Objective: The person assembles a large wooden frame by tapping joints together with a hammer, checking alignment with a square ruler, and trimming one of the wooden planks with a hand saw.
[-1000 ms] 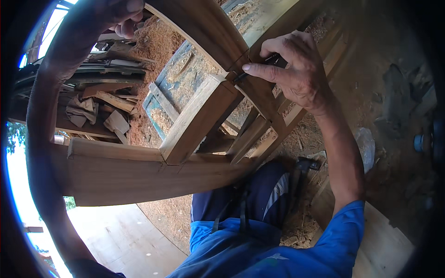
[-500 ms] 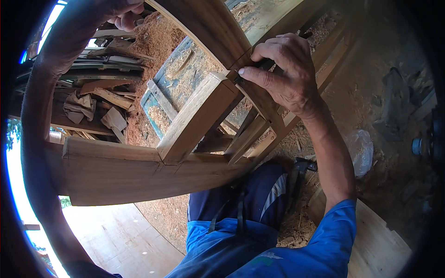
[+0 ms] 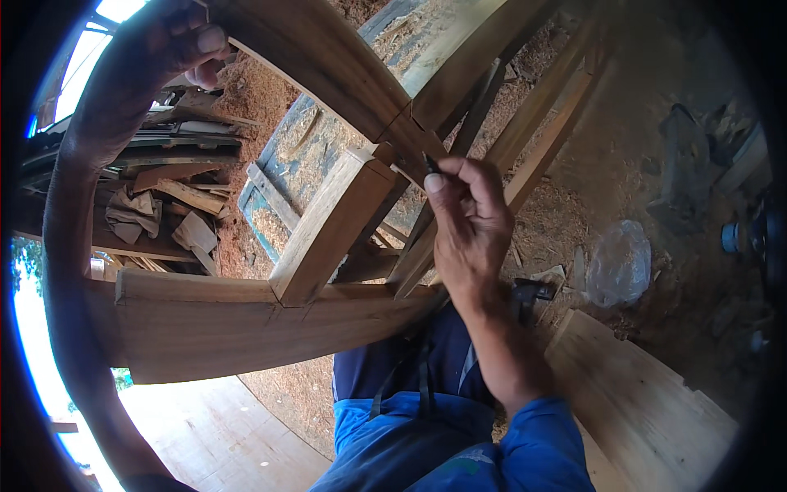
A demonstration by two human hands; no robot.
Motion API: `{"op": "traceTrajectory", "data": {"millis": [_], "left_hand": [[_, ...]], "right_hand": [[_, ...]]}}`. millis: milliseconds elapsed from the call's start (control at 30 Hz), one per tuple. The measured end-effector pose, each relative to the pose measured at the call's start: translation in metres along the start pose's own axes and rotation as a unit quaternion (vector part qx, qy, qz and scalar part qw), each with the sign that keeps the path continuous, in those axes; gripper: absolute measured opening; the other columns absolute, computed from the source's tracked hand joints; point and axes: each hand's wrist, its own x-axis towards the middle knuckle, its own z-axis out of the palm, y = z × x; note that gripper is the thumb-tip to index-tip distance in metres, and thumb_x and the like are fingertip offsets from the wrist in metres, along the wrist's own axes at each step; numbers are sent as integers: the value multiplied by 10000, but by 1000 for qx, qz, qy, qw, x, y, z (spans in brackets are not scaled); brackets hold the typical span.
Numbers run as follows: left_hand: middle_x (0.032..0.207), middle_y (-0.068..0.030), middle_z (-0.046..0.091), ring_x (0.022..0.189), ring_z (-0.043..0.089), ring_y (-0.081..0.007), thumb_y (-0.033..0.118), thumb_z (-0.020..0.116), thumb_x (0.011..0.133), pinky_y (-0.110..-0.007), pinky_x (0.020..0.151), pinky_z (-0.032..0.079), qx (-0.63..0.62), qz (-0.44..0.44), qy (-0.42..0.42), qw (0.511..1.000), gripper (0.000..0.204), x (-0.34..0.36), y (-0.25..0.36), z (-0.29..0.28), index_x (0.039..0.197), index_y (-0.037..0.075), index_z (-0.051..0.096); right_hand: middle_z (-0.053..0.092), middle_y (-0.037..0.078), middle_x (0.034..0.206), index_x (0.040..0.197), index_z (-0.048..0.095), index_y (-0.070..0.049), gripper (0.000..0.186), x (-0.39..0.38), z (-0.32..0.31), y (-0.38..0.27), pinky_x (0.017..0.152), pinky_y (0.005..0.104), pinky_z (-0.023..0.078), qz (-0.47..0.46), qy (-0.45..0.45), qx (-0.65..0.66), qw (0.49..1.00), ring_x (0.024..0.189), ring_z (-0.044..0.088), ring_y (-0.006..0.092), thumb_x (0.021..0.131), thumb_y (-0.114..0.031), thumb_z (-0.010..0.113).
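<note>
My left hand (image 3: 168, 70) is raised at the upper left, fingers curled beside the end of a long upper beam (image 3: 320, 57); what it holds is unclear. My right hand (image 3: 467, 221) pinches a small dark marking tool (image 3: 429, 162) against the wooden frame, just below where the upper beam meets another beam (image 3: 447, 57). Dark lines cross the joint there. A short thick post (image 3: 324, 221) runs down from near that joint to a wide curved board (image 3: 197, 336), which lies across my lap.
Behind the frame lies a worn bluish board (image 3: 270, 213) covered in shavings. Scrap wood and cloth (image 3: 131, 213) are piled at the left. At the right are a hammer (image 3: 533, 291), a clear plastic bag (image 3: 619, 262), a loose plank (image 3: 639, 394) and a blue-capped container (image 3: 730, 238).
My right hand has moved down and left and turned upright, with the dark tool now showing above its fingertips. The view has shifted slightly; my left hand's fingers appear a little lower.
</note>
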Motion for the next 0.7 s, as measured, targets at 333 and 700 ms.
{"op": "traceTrajectory", "data": {"millis": [333, 700], "left_hand": [[1122, -160, 646, 983, 650, -257, 390, 687, 930, -429, 814, 556, -8, 8, -27, 1000, 601, 25, 8, -1, 1354, 7, 500], [925, -77, 650, 790, 626, -147, 325, 682, 945, -332, 751, 540, 7, 90, 70, 993, 462, 9, 32, 21, 1238, -12, 558]], "right_hand": [[704, 57, 965, 1056, 708, 13, 156, 1, 61, -37, 886, 281, 492, 329, 183, 382, 844, 929, 632, 109, 969, -94, 635], [473, -82, 711, 967, 664, -126, 26, 18, 50, -50, 415, 183, 306, 522, 206, 400, 724, 529, 349, 31, 947, -140, 671]]}}
